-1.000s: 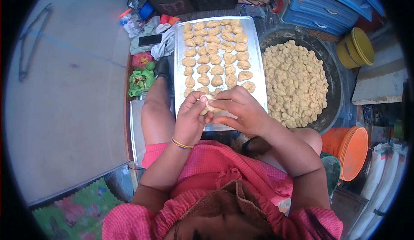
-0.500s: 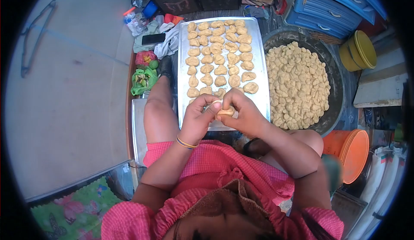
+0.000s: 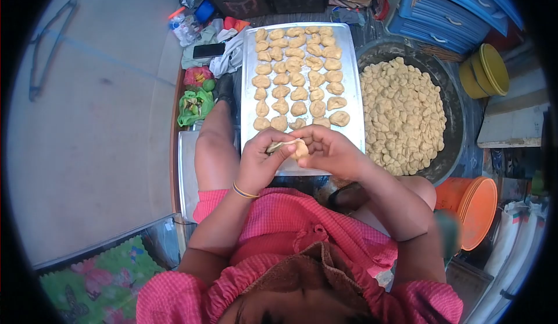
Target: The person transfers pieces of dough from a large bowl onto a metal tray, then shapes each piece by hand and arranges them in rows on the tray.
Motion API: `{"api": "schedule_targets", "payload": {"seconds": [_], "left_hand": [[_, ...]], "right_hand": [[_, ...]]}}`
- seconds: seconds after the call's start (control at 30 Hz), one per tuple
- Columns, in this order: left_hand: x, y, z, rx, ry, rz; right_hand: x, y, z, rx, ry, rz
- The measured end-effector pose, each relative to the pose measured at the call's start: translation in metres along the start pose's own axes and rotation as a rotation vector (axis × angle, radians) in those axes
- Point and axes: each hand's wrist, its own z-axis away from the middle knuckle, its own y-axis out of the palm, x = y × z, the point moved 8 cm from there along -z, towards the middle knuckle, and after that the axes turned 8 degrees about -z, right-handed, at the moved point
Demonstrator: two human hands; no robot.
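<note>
Between both hands, over the near end of a metal tray (image 3: pixel 249 106), is a small tan piece of dough (image 3: pixel 299 149). My left hand (image 3: pixel 263 154), with a band at the wrist, pinches its left end, which looks thin and pale. The fingers of my right hand (image 3: pixel 334 152) are closed on its right side. Rows of dough lumps (image 3: pixel 298 93) cover the tray, and the nearest ones are partly hidden by my hands. Right of the tray, a wide dark basin (image 3: pixel 455 111) holds a large heap of similar pieces (image 3: pixel 401 114).
An orange bucket (image 3: pixel 474 210) stands right of my knee, and a yellow bucket (image 3: pixel 487 71) sits beyond the basin. Blue drawers (image 3: pixel 436 18) are at the back right. Left of the tray lie a dark phone (image 3: pixel 208 51) on cloths and a green plastic bag (image 3: pixel 193 106).
The dough piece has turned and opened between my fingers, showing a thin flap on the left and a rounder part on the right. Both hands have shifted slightly apart.
</note>
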Motion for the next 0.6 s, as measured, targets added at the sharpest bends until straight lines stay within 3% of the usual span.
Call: {"api": "schedule_targets", "payload": {"seconds": [0.07, 0.1, 0.17, 0.3, 0.47, 0.53, 0.6], "left_hand": [[0.008, -0.001, 0.000, -0.043, -0.082, 0.052], [0.004, 0.000, 0.000, -0.049, -0.069, -0.035], [0.001, -0.001, -0.003, -0.051, -0.057, -0.122], [0.000, 0.006, -0.014, 0.079, -0.036, -0.147], [0.014, 0.012, -0.023, 0.103, -0.060, -0.205], [0.035, 0.017, -0.020, 0.126, -0.179, -0.178], [0.054, 0.016, -0.021, 0.086, -0.203, -0.132]], "right_hand": [[0.020, 0.005, 0.005, -0.068, -0.362, 0.495], [0.019, 0.002, 0.005, -0.070, -0.360, 0.493], [0.032, -0.002, 0.007, -0.141, -0.508, 0.825], [0.036, -0.021, 0.002, -0.336, -0.356, 0.694], [0.024, -0.033, -0.011, -0.255, -0.322, 0.688], [0.015, -0.039, -0.016, -0.214, -0.327, 0.689], [-0.004, -0.048, -0.023, -0.167, -0.184, 0.439]]}}
